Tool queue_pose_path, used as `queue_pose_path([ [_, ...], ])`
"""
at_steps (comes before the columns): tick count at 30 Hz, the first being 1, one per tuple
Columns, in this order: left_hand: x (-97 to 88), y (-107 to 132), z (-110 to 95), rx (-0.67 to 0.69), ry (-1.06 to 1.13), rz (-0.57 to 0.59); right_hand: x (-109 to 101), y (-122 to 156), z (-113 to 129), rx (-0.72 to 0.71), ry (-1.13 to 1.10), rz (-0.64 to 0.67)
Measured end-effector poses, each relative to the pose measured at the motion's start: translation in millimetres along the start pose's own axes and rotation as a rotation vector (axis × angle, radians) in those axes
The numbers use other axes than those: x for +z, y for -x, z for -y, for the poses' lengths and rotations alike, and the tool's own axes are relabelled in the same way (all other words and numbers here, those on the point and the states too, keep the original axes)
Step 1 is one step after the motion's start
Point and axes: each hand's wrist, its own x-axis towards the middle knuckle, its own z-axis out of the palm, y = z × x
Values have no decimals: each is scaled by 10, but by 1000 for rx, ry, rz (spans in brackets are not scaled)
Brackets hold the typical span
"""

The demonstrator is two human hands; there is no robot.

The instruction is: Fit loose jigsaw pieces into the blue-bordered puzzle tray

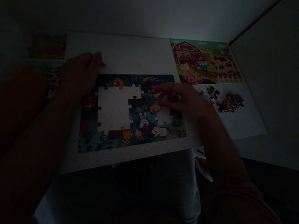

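A partly filled jigsaw puzzle [142, 136] lies in front of me, with white rabbits, plants and a dark blue border. It has a large gap at its left and a smaller one at its right. My right hand [185, 98] reaches over the upper right part, thumb and fingertips set about a puzzle piece [154, 107]; the grip is dim and partly hidden. Beside the puzzle's upper left corner is my left hand [83, 72], its fingers curled in. Whether anything is between them is too dark to see.
A pile of loose puzzle pieces [231, 102] lies at the right, below a farm picture [207, 63] with a barn and cow. More pictures [48, 45] are at the left, near another person's arm [14, 109]. A wall [122, 9] rises behind the white table [102, 162].
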Motion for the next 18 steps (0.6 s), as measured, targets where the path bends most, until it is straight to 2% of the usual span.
queue_pose_path([
  [4,-8,5,-7,5,-5,4,57,-41,20,-15,11,-20],
  [10,9,0,4,-17,-6,-7,106,-74,-31,-108,220,-54],
  [14,10,-7,7,-15,-6,0,120,-82,-99,-163,355,-13],
  [18,3,2,-7,3,6,0,84,-61,-116,-175,371,18],
])
